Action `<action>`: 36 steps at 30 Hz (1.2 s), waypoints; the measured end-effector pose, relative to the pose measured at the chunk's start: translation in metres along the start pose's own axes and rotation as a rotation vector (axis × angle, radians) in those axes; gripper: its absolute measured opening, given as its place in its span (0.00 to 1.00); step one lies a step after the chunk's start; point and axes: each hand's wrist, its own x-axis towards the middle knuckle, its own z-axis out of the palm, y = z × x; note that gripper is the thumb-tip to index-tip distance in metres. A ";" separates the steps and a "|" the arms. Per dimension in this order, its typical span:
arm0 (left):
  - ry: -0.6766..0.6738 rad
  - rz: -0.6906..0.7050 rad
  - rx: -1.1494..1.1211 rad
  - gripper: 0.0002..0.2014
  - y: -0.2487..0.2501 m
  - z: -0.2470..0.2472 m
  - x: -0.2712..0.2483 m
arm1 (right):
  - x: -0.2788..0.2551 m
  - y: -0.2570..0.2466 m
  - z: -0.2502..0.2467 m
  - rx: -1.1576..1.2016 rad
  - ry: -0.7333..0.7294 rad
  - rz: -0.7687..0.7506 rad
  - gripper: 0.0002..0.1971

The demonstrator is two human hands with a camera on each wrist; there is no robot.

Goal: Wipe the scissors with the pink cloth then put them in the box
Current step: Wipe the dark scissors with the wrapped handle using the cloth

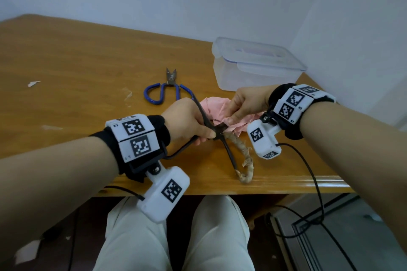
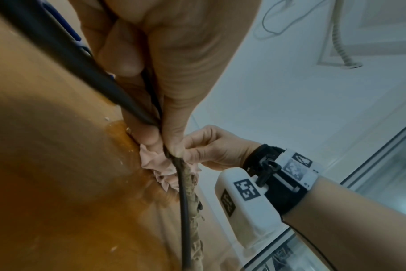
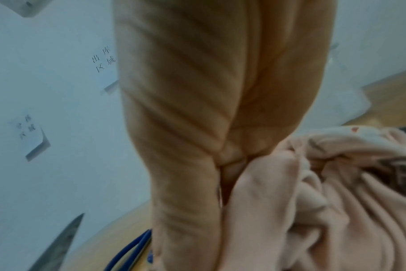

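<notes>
Dark old scissors (image 1: 229, 154) with one handle wrapped in tan strip (image 1: 245, 154) are held above the table's front edge. My left hand (image 1: 207, 133) grips them near the pivot, and the left wrist view shows its fingers (image 2: 174, 82) closed round the dark metal (image 2: 81, 64). My right hand (image 1: 231, 116) pinches the crumpled pink cloth (image 1: 217, 110) against the scissors, just right of the left hand. In the right wrist view the cloth (image 3: 313, 201) fills the lower right, and a grey blade tip (image 3: 58, 245) shows at the lower left. The clear plastic box (image 1: 253, 64) stands at the back right, its lid on.
A second pair of scissors with blue handles (image 1: 167, 90) lies on the wooden table (image 1: 77, 72) behind my left hand. White walls meet the table at the back and right. Cables hang off the front right edge.
</notes>
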 end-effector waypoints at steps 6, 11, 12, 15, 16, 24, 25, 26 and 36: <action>0.008 0.000 0.010 0.11 0.000 0.000 -0.001 | 0.006 -0.005 0.007 -0.070 0.003 -0.020 0.06; 0.002 -0.002 0.013 0.10 0.000 0.000 -0.001 | -0.001 0.007 -0.004 0.010 0.028 0.040 0.08; 0.002 -0.004 0.014 0.10 0.000 -0.001 -0.001 | -0.002 0.007 -0.004 0.009 0.031 0.037 0.07; -0.002 -0.003 0.018 0.11 -0.002 0.000 -0.001 | -0.001 0.010 -0.005 -0.040 0.049 0.038 0.08; -0.005 -0.003 0.016 0.11 -0.003 0.001 -0.001 | 0.000 0.009 -0.005 -0.050 0.049 0.039 0.09; -0.018 0.007 -0.024 0.11 -0.007 -0.003 -0.001 | 0.009 -0.004 0.003 -0.076 -0.025 -0.026 0.12; -0.017 0.005 -0.031 0.11 -0.008 -0.004 -0.001 | 0.009 -0.003 0.003 -0.081 -0.027 -0.033 0.13; -0.017 0.004 -0.037 0.11 -0.008 -0.004 -0.001 | 0.009 -0.002 0.003 -0.071 -0.030 -0.036 0.14; -0.022 -0.008 -0.030 0.10 -0.006 -0.006 -0.002 | 0.010 0.006 0.003 -0.004 -0.001 -0.022 0.08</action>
